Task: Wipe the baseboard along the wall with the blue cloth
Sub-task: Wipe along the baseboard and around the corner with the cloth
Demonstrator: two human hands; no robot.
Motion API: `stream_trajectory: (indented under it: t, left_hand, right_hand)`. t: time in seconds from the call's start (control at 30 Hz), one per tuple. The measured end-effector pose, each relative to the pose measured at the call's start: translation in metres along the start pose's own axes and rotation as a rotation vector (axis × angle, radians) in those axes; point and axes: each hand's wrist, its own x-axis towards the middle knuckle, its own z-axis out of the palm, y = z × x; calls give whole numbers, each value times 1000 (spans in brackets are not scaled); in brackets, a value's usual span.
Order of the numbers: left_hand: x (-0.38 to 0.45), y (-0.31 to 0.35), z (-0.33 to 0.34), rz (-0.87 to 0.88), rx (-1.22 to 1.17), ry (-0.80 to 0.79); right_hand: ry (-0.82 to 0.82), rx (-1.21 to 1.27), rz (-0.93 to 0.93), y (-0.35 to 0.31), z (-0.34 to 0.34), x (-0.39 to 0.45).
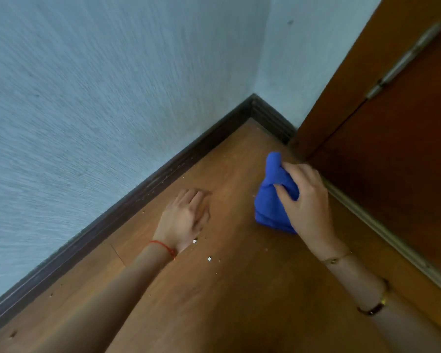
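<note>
Pointing cornerward, bunched blue cloth [271,197]

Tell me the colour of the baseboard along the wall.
Dark brown, nearly black; the baseboard shows in the head view.

Down in the corner now: two pale blue textured walls [92,85] meet above a brown wood-look floor [229,289]. The floor is speckled with small white crumbs [209,259] and bits of grit. On the right stands an orange-brown wooden door [392,154], a metal hinge [402,59] catching soft, even light
</note>
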Motion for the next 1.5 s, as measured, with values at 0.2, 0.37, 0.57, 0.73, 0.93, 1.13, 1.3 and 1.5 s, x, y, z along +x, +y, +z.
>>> stream_trajectory:
  t: [0.2, 0.37, 0.57, 0.73, 0.93, 1.13, 1.3, 1.5]
  left_hand:
    - [-1, 42, -25, 175, -16, -20]
    - [0, 91, -41, 390, -7, -40]
    - [11, 166, -55, 679, -96, -68]
    - [13, 240, -60, 857, -198, -162]
    - [1, 331, -49, 1035, -231, -198]
    - [-32, 429, -11, 1185, -231, -247]
    - [-65, 501, 39, 1284, -208, -287]
    - [-104, 585, 84, 1388, -195, -329]
  right_hand:
    - [55, -7, 134, 12, -52, -83]
    - [199, -67, 214, 17, -93, -151]
    - [358, -148, 380, 10, -154, -223]
    - [356, -311, 478, 11, -206, -293]
    - [476, -435, 567, 30, -249, -359]
    - [569, -400, 688, 69, -263, -432]
    - [593, -336, 780, 111, -271, -493]
    - [640, -244, 853, 156, -302, -560]
